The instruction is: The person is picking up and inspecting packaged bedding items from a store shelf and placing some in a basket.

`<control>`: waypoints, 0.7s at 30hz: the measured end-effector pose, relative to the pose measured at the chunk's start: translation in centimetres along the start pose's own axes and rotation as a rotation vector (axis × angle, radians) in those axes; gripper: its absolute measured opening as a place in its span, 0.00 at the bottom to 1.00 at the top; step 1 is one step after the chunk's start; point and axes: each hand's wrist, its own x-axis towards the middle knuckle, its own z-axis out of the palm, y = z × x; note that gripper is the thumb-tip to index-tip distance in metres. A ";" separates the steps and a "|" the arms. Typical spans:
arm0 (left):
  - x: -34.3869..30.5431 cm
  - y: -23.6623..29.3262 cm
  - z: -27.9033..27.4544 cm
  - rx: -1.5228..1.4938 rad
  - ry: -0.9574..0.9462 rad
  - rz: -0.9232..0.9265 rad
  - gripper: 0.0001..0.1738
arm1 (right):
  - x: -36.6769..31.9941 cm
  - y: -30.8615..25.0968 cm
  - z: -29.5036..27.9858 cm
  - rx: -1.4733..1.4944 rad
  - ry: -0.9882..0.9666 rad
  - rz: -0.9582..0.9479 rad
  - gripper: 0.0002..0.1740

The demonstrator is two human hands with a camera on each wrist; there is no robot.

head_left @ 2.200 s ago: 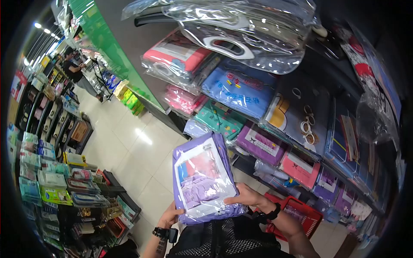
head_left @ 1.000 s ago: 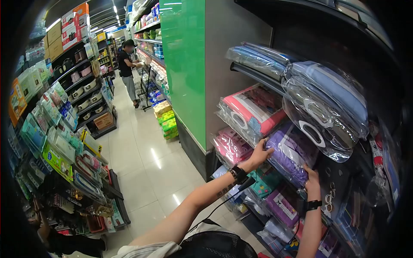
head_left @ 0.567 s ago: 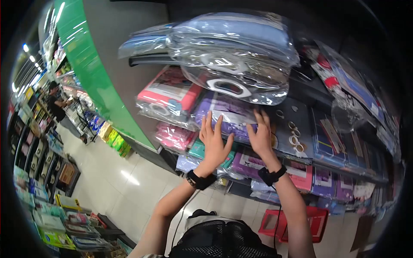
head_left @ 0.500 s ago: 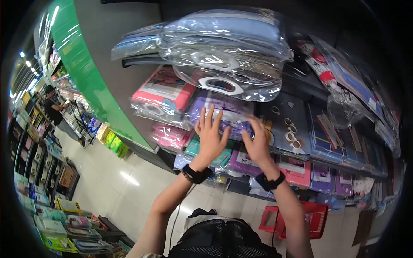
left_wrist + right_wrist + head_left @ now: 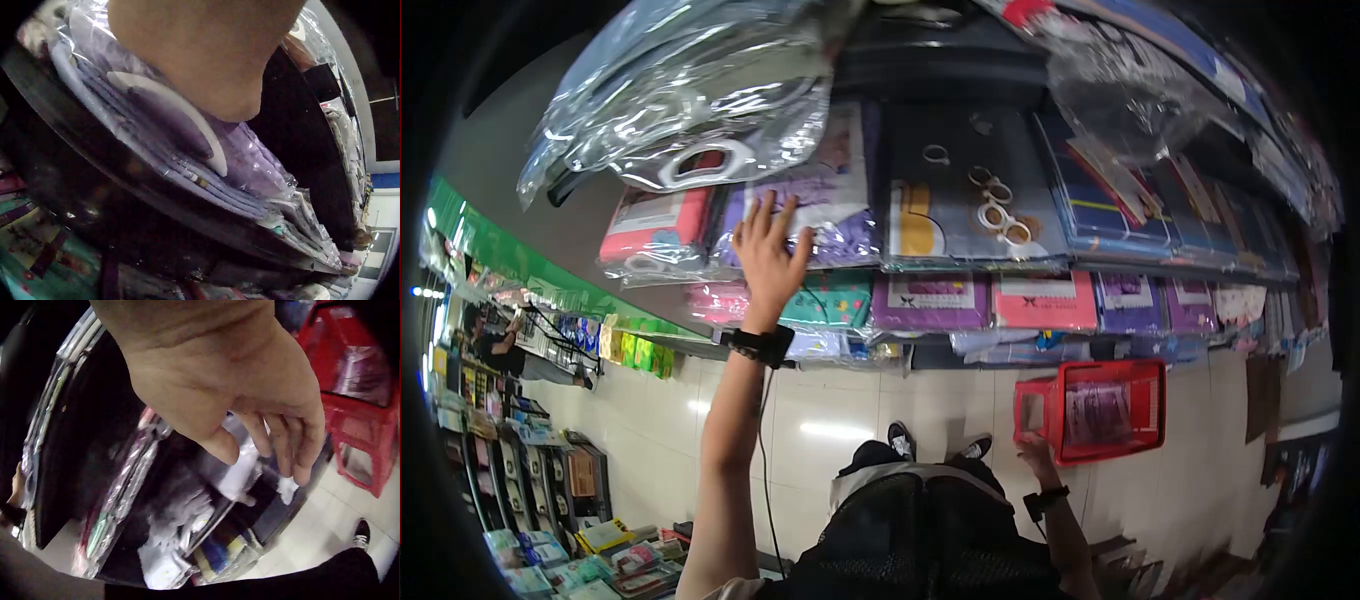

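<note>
My left hand (image 5: 772, 255) lies with fingers spread on a purple plastic-wrapped package (image 5: 850, 230) on the upper shelf. In the left wrist view, that package (image 5: 256, 159) shows a white oval handle and folded cloth layers beneath my hand. Low on the right, my right hand (image 5: 1036, 456) hangs loosely bent beside a red shopping basket (image 5: 1157, 400), close to its left end. The right wrist view shows my right hand (image 5: 231, 387) holding nothing, apart from the basket (image 5: 362, 428). Inside the basket lies a purple wrapped package (image 5: 1100, 412).
Large clear bags (image 5: 690, 120) overhang the shelf at upper left. A coral package (image 5: 655, 225) sits left of the purple one, a grey curtain package (image 5: 960, 220) with rings to its right. Several packages line the shelf below. A person (image 5: 500, 350) stands at far left.
The purple package went from both hands onto the shelf. My right hand has left it and dropped toward the basket; my left hand stays on it. The head view has swung right.
</note>
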 end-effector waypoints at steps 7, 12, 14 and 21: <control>-0.4 -1.7 1.5 -0.060 -0.034 0.133 0.27 | -3.1 8.2 -6.6 0.172 0.155 0.074 0.12; -3.3 3.7 -0.4 -0.113 0.136 0.164 0.22 | -3.1 5.4 -7.5 0.477 0.420 0.143 0.13; -9.7 4.5 0.7 -0.124 0.124 0.096 0.26 | -2.0 5.4 -8.5 0.551 0.489 0.153 0.13; -36.1 7.3 4.1 -0.354 -1.518 -0.273 0.24 | 2.5 6.9 -13.3 0.661 0.795 0.177 0.07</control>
